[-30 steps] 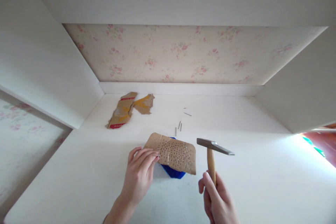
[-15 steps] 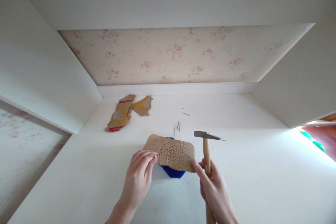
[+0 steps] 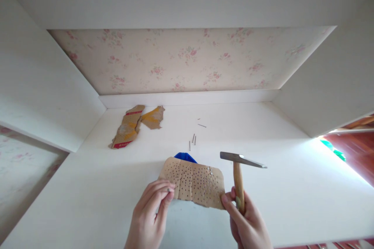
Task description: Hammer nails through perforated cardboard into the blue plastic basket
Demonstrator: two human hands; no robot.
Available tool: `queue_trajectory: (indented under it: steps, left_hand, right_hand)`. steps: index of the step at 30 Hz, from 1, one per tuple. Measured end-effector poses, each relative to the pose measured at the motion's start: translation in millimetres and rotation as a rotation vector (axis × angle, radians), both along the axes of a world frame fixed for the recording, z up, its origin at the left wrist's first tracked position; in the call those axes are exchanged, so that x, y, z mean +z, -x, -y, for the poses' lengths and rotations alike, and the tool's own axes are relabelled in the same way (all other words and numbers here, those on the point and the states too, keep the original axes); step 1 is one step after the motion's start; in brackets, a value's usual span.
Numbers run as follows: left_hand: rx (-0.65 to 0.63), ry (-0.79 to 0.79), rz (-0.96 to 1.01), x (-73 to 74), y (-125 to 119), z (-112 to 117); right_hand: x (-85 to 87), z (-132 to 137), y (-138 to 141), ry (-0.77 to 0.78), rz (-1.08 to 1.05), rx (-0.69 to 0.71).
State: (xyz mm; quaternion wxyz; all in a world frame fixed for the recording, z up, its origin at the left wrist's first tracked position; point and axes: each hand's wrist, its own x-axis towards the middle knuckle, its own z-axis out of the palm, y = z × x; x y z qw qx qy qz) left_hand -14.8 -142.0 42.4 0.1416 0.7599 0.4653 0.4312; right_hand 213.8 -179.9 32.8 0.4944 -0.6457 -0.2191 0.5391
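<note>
A brown cardboard piece (image 3: 194, 181) full of small holes is held at both ends over the white desk (image 3: 277, 186). My left hand (image 3: 150, 214) pinches its left edge with closed fingers. My right hand (image 3: 248, 223) grips the wooden handle of a hammer (image 3: 239, 171), head up, and its thumb touches the cardboard's lower right corner. A blue object (image 3: 184, 157) peeks out behind the cardboard's top edge. A few nail heads show near the cardboard's top right.
Several loose nails (image 3: 193, 139) lie on the desk behind the cardboard. Two torn cardboard scraps (image 3: 133, 124) lie at the back left. White side panels and a flowered back wall (image 3: 187, 62) close in the desk. A bright gap opens at the right.
The cardboard has come toward me and lifted off the blue object, which now shows above it instead of below. My right hand with the hammer moved in to its right corner.
</note>
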Motion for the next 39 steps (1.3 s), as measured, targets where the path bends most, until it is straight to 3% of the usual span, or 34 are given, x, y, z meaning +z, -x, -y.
queue_trajectory:
  steps: [7,18,27,30,33,36,39]
  left_hand:
    - [-0.051,0.037,-0.014,-16.6,-1.3,8.4]
    - [0.011,-0.001,-0.069,-7.8,12.1,19.5]
    - [0.056,-0.027,-0.244,-19.5,22.7,20.5]
    - [0.065,-0.075,-0.276,-9.8,21.8,15.9]
    - [0.036,-0.073,-0.179,8.9,9.0,8.1]
    - [-0.051,0.044,-0.066,26.0,-14.5,-3.9]
    - [-0.141,0.152,0.006,33.8,-41.4,-20.3]
  right_hand:
    - [-15.3,11.9,-6.3,0.015,-0.015,-0.032]
    - [-5.6,3.4,-0.8,-0.029,0.016,0.044]
    - [-9.2,-0.4,-1.2,-0.062,0.045,0.116]
    - [-10.5,0.5,-2.3,-0.036,0.032,0.14]
    - [-10.9,-0.2,-3.4,-0.053,0.026,0.14]
    - [-11.5,-0.7,-4.0,-0.055,0.02,0.145]
    - [-12.4,0.0,-4.4,-0.051,0.016,0.136]
